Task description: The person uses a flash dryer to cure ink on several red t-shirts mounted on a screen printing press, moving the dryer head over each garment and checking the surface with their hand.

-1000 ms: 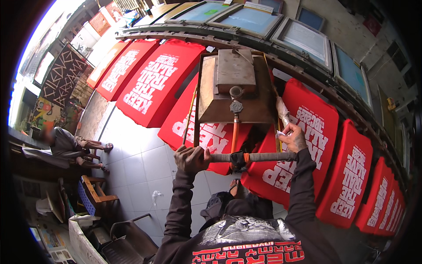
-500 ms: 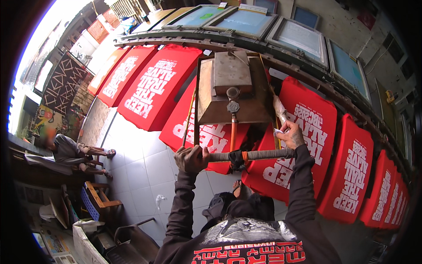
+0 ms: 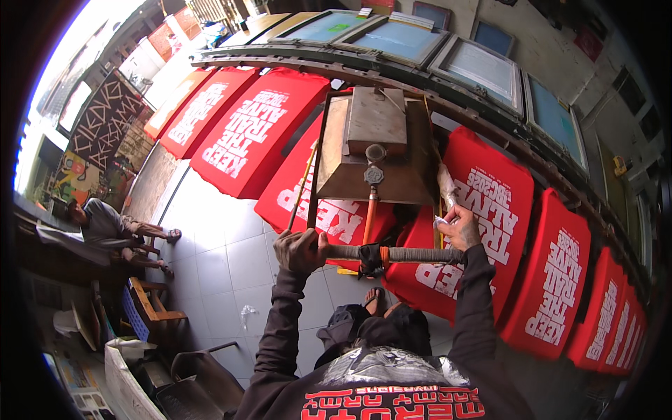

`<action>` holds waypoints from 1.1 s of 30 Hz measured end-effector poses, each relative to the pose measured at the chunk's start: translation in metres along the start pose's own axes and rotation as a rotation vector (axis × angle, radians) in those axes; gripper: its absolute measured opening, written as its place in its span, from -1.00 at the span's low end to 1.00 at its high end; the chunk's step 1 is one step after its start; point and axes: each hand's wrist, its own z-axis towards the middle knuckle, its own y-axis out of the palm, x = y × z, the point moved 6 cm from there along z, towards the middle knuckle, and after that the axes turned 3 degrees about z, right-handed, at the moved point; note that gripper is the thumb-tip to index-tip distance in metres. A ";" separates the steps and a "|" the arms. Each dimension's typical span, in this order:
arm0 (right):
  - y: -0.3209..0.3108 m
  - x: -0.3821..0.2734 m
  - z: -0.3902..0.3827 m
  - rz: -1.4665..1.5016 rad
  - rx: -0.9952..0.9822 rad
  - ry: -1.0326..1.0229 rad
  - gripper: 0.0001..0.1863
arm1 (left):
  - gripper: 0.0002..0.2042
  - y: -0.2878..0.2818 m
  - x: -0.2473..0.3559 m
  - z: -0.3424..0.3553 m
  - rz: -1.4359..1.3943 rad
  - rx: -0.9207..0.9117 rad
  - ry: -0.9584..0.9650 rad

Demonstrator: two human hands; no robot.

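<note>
My left hand (image 3: 301,250) is wrapped round the left end of a tape-wrapped bar (image 3: 420,255). Past the bar's right end, my right hand (image 3: 461,227) pinches a small crumpled white scrap (image 3: 440,221), beside a side rod bound in pale wrapping (image 3: 446,183). The bar belongs to the frame of a boxy metal heater (image 3: 374,150) with sloping sides. An orange hose (image 3: 369,222) runs from its round valve to a black-and-orange binding (image 3: 373,259) on the bar. Beneath the heater, red printed shirts (image 3: 339,221) lie stretched flat; it partly hides them.
More red shirts (image 3: 262,133) line a curved metal rail (image 3: 280,66), with framed printing screens (image 3: 392,35) behind it. At left a person (image 3: 105,231) sits near a wooden stool (image 3: 150,308). A dark chair (image 3: 199,385) stands lower left on the tiled floor (image 3: 231,280).
The view has shifted slightly, so the heater appears a little further right. Both hands keep their holds. A yellow piece now shows under the bar, and more of my feet is visible.
</note>
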 end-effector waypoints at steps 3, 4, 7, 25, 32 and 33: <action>0.000 -0.008 -0.010 -0.015 -0.009 0.008 -0.74 | -0.78 -0.006 0.001 -0.005 -0.003 -0.011 -0.014; 0.000 -0.008 -0.011 -0.015 -0.003 -0.007 -0.74 | -0.78 -0.008 0.001 -0.006 -0.003 -0.023 -0.022; 0.001 0.004 -0.013 0.002 0.014 -0.037 -0.72 | -0.79 -0.009 0.003 -0.013 -0.032 0.001 -0.024; 0.006 -0.010 -0.007 -0.080 -0.113 -0.074 -0.74 | -0.71 -0.027 0.032 -0.056 0.113 -0.124 -0.182; 0.014 -0.017 -0.004 -0.009 -0.226 -0.083 -0.80 | -0.69 -0.044 0.052 -0.084 0.209 -0.154 -0.301; 0.014 -0.019 -0.003 0.010 -0.248 -0.071 -0.79 | -0.68 -0.046 0.059 -0.082 0.204 -0.183 -0.347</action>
